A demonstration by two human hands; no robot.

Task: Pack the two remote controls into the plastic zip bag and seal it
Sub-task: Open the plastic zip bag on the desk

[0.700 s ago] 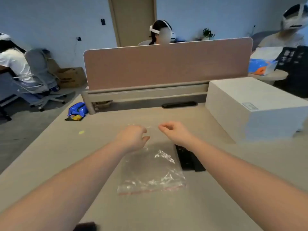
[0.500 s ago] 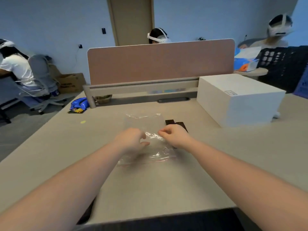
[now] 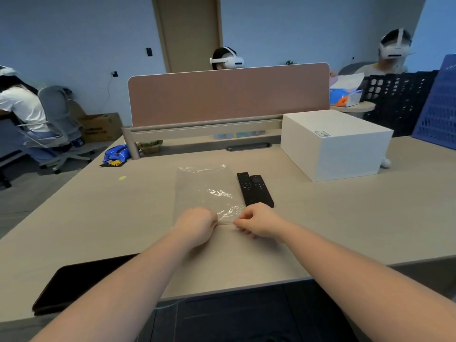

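Both hands slid back to the zip bag (image 3: 202, 191) mouth, left hand (image 3: 197, 224) and right hand (image 3: 259, 222) pinching it (remotes (image 3: 254, 188) still outside); peel lips apart evenly.

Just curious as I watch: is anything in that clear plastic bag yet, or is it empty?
Empty. The plastic bag lies flat and see-through on the desk, and both remote controls lie outside it, beside its right edge.

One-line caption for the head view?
Both hands pinch the near edge of an empty zip bag; two remotes lie beside it.
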